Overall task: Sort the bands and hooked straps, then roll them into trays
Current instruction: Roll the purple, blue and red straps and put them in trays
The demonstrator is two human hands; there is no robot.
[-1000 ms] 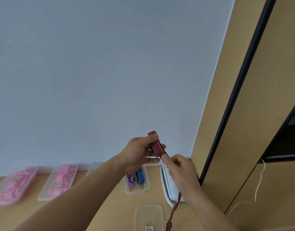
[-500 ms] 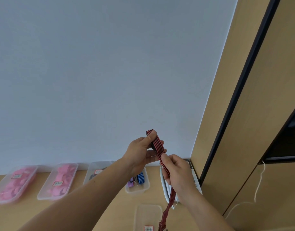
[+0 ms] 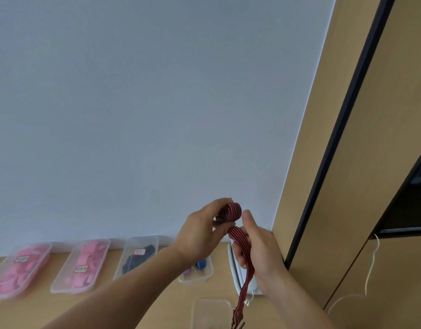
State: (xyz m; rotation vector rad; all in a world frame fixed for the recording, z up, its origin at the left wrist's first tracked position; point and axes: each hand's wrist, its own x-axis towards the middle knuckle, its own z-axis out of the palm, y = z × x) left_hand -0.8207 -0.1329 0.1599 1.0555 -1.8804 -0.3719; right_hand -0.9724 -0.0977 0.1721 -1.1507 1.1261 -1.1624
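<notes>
A red-and-black striped strap (image 3: 242,260) is held up in front of the wall. Its upper end is wound into a small roll (image 3: 232,212), which my left hand (image 3: 200,236) pinches between thumb and fingers. My right hand (image 3: 257,248) grips the strap just below the roll, and the loose tail runs through the palm and hangs down to the bottom edge. Below the hands stands a clear tray (image 3: 197,274) with a blue striped roll (image 3: 201,264) and a purple one (image 3: 187,271) in it.
Along the wall on the wooden table stand two clear trays of pink bands (image 3: 17,271) (image 3: 83,267) and one tray with dark straps (image 3: 137,257). An empty clear tray (image 3: 211,312) sits near the bottom edge. A white device (image 3: 238,276) lies by the wooden cabinet (image 3: 347,210).
The strap's top end has been wound into a thicker roll in my left hand. My right hand has slid lower along the strap, and the view has shifted slightly right.
</notes>
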